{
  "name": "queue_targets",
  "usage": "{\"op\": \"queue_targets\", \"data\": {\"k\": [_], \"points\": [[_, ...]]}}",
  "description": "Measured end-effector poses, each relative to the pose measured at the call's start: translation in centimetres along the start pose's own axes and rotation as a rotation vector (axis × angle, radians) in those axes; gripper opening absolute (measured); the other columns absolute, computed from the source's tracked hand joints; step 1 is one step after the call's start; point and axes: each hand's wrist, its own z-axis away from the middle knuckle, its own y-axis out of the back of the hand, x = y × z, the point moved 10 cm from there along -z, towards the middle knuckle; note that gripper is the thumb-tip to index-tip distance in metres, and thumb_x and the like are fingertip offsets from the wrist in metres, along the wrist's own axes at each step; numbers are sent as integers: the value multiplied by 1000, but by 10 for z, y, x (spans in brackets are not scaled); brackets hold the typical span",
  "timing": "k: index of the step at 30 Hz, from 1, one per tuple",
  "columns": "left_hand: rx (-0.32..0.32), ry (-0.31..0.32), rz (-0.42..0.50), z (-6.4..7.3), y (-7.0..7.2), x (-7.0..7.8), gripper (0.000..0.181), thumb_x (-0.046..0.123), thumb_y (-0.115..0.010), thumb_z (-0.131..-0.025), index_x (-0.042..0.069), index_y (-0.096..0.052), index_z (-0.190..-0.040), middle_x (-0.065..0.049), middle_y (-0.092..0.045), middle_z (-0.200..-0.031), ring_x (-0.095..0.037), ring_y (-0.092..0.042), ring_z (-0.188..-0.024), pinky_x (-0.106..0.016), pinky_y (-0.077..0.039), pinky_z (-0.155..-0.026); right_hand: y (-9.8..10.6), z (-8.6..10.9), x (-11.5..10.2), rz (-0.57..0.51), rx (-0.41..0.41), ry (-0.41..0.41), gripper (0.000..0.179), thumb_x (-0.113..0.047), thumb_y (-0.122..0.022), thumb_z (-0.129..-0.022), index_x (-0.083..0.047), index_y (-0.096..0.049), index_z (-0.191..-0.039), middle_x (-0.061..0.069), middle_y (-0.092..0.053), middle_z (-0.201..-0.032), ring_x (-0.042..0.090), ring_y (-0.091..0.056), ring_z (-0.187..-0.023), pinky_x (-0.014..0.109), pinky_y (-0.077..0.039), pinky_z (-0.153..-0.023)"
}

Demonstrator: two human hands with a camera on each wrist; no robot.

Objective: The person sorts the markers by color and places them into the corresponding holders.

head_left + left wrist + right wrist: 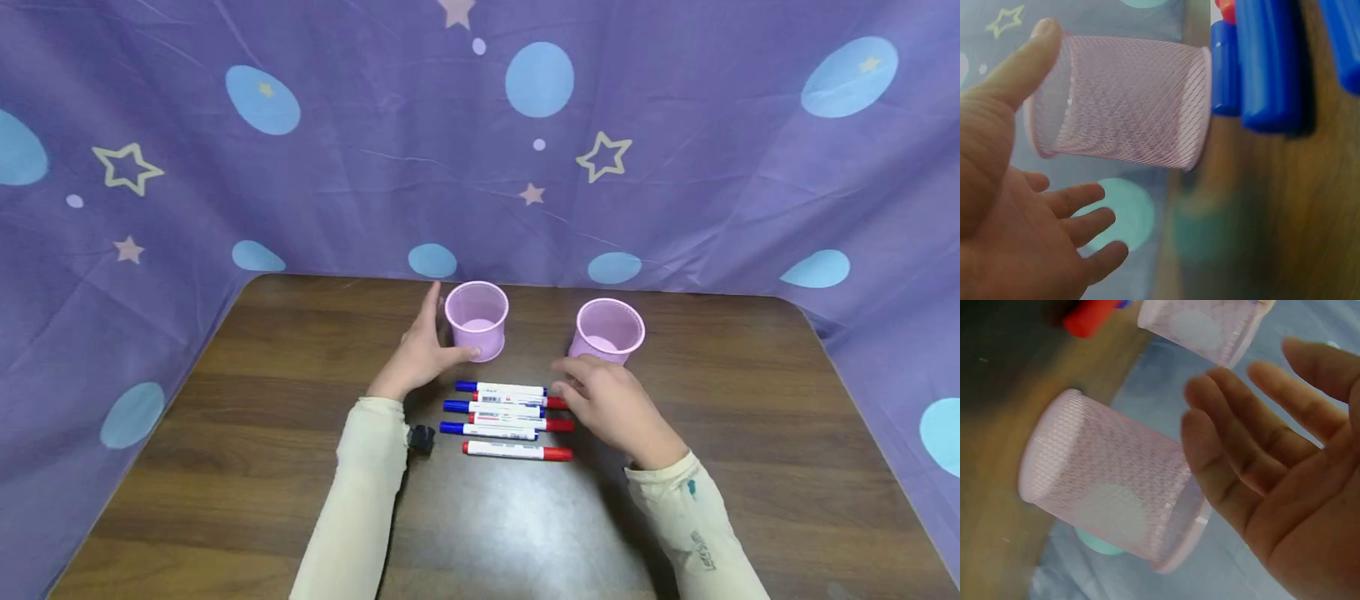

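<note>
Our left hand (418, 353), spread wide and gripping nothing, stands just left of 1 upright pink cup (477, 323) on the counter (225, 433), while our right hand (617, 406), loosely spread and empty, is nearer the 2nd cup (609, 327), also upright, just beyond it.

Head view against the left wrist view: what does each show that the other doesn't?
Only the head view: the right hand, the right cup, both sleeves and all six markers.
Only the left wrist view: the palm of the left hand and distinct mesh on the left cup.
Both: left hand, left cup, blue caps, table, patterned curtain.
</note>
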Motion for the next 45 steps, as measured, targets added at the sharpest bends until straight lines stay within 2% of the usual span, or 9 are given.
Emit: {"op": "queue_targets", "data": {"k": [4, 10, 14, 23, 32, 37, 45], "points": [[-53, 16, 172, -9, -9, -14, 120, 25, -88, -79, 9, -1, -162, -26, -27, -159, -40, -27, -146, -55, -20, -117, -23, -2, 13, 49, -137, -41, 19, -7, -76, -87, -2, -74, -105, 7, -72, -91, 26, -68, -84, 47, -55, -79], [-113, -7, 237, -18, -20, -22, 108, 18, -88, -78, 9, -17, -159, -18, -39, -152, -30, -35, -141, -47, -26, -116, -44, -1, 33, 95, -290, -104, 10, -5, -76, -85, -6, -75, -95, 1, -68, -80, 25, -65, -75, 47, -54, -74], [-134, -43, 273, -24, -21, -22, 105, 13, -88, -76, 8, -22, -157, -17, -42, -148, -30, -40, -138, -46, -28, -115, -52, 0, 40, 98, -336, -120, 13, -4, -76, -83, -5, -75, -96, 3, -68, -81, 26, -65, -77, 47, -54, -77], [-167, -60, 299, -31, -29, -30, 107, 13, -89, -75, 11, -22, -159, -16, -45, -147, -30, -41, -135, -48, -27, -115, -60, 1, 43, 106, -365, -131, 14, -1, -77, -79, -10, -69, -85, -2, -59, -71, 23, -57, -68, 44, -52, -70], [-165, -64, 343, -34, -31, -33, 103, 14, -87, -77, 13, -24, -159, -14, -45, -147, -29, -41, -136, -48, -23, -116, -61, -1, 47, 116, -349, -122, 16, -1, -76, -78, -12, -66, -83, -2, -57, -70, 23, -57, -68, 44, -51, -68], [-160, -78, 356, -34, -33, -35, 101, 14, -86, -78, 14, -25, -159, -13, -45, -147, -28, -40, -136, -47, -23, -117, -59, -1, 47, 84, -346, -119, 13, -2, -76, -80, -10, -67, -85, -3, -56, -70, 20, -55, -67, 43, -51, -68], [-161, -82, 380, -32, -33, -37, 101, 14, -86, -79, 15, -24, -159, -12, -44, -149, -28, -39, -137, -47, -20, -117, -51, -3, 44, 11, -313, -123, 11, -3, -73, -81, -10, -66, -84, -5, -53, -67, 16, -50, -62, 37, -47, -61]]}}
